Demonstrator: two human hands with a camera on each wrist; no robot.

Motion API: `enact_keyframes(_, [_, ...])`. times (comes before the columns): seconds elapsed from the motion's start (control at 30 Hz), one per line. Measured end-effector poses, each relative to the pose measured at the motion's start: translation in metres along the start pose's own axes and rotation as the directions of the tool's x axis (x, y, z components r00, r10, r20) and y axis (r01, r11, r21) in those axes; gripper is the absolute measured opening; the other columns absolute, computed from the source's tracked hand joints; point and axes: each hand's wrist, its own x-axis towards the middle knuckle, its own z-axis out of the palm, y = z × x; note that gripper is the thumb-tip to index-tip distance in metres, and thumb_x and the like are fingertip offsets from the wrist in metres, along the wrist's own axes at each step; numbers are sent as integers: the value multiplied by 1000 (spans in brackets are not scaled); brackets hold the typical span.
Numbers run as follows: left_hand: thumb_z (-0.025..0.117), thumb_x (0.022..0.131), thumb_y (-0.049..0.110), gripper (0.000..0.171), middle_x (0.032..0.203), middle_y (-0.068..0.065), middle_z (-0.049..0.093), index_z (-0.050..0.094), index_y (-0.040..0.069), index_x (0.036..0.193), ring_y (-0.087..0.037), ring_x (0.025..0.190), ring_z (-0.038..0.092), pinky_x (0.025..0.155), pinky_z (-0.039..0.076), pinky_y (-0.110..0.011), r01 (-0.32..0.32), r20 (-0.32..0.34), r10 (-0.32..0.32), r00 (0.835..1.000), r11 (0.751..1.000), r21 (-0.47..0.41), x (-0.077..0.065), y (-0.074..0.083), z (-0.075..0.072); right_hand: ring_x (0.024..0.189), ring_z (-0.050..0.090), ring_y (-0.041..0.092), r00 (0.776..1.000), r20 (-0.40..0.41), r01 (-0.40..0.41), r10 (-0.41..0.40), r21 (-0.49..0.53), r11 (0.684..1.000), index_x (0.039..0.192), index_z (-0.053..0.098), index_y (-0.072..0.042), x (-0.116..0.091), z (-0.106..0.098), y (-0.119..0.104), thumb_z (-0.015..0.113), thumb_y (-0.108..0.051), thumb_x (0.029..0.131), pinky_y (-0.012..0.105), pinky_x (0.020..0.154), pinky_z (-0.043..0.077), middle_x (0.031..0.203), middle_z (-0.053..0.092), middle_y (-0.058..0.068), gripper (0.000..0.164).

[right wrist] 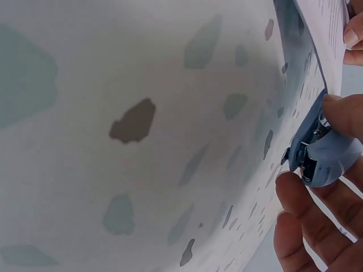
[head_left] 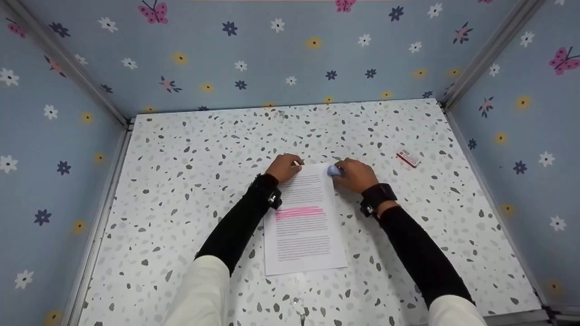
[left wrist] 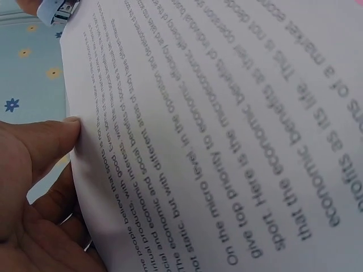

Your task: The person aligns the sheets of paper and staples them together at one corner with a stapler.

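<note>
Printed paper [head_left: 301,244] with pink highlighter strokes across its middle lies in front of me. My left hand [head_left: 284,168] pinches its top left edge, the thumb [left wrist: 54,139] on the printed face and the fingers behind. At the top right corner, my right hand [head_left: 358,175] holds a small light blue stapler [right wrist: 332,156] between thumb and fingers. The paper's corner meets the stapler's mouth in the right wrist view; how far it reaches inside is hidden. A bit of the stapler [left wrist: 61,10] also shows at the top of the left wrist view.
A small red and white box [head_left: 408,158] lies on the speckled table [head_left: 181,181], right of my right hand. Blue flowered panels [head_left: 290,54] close off the back and both sides. A small clear item with a metallic end [head_left: 300,310] lies near the front edge.
</note>
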Motion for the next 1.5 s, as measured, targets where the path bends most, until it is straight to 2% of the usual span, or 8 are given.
enact_keyframes(0.2, [61,101,11,24,110,-17,71,72,2,120,-29,97,65,88,50,-40,11,-1,-11,1000,1000,9,5,-6,1,84,64,27,1000,-3,13,-13,-5,1000,117,72,-5,4,4,0,79,-27,89,44,75,53,95,68,10,36])
enact_keyframes(0.47, [59,102,10,25,111,-17,71,72,3,122,-30,100,65,89,49,-41,51,23,-51,998,999,4,3,-4,-2,94,66,28,1000,22,-1,0,60,998,121,70,-5,8,11,1,78,-25,91,45,83,52,104,70,11,37])
enact_keyframes(0.63, [59,102,11,24,111,-17,71,72,2,122,-30,99,66,89,50,-41,51,24,-52,998,998,20,6,-5,-3,90,64,27,1000,21,-21,19,104,994,127,68,-8,8,14,1,74,-28,94,44,81,51,100,69,9,39])
enact_keyframes(0.83, [58,102,9,25,115,-18,70,71,1,122,-31,101,65,90,49,-42,31,28,-31,999,999,19,10,-6,-3,87,63,26,999,-32,-34,38,113,993,128,68,-11,8,14,-2,71,-31,96,44,78,51,99,68,8,38])
enact_keyframes(1.0, [59,101,8,25,112,-18,71,72,1,121,-31,99,65,89,49,-41,24,23,-25,999,1000,17,12,-6,0,105,65,29,998,-61,-24,30,100,995,131,66,-11,7,17,-5,69,-30,98,46,90,52,116,69,11,39])
enact_keyframes(1.13, [60,100,8,24,110,-18,71,73,1,120,-30,98,65,89,49,-41,24,7,-24,1000,1000,12,12,-7,2,116,62,30,994,-107,15,-5,90,996,132,66,-12,8,17,-8,70,-26,98,45,98,49,126,67,12,38])
enact_keyframes(1.27, [60,100,9,24,110,-17,72,73,2,119,-29,98,65,89,49,-40,22,-4,-22,1000,1000,9,15,-10,5,111,63,28,990,-138,41,-32,59,997,125,70,-11,11,16,-12,71,-25,97,43,95,50,120,69,10,32])
enact_keyframes(1.5, [62,100,9,23,111,-17,71,73,2,118,-29,100,66,89,49,-40,19,-12,-19,1000,1000,17,16,-11,5,98,65,27,992,-121,35,-28,57,998,117,73,-9,15,14,-16,73,-24,96,42,86,53,108,70,9,26])
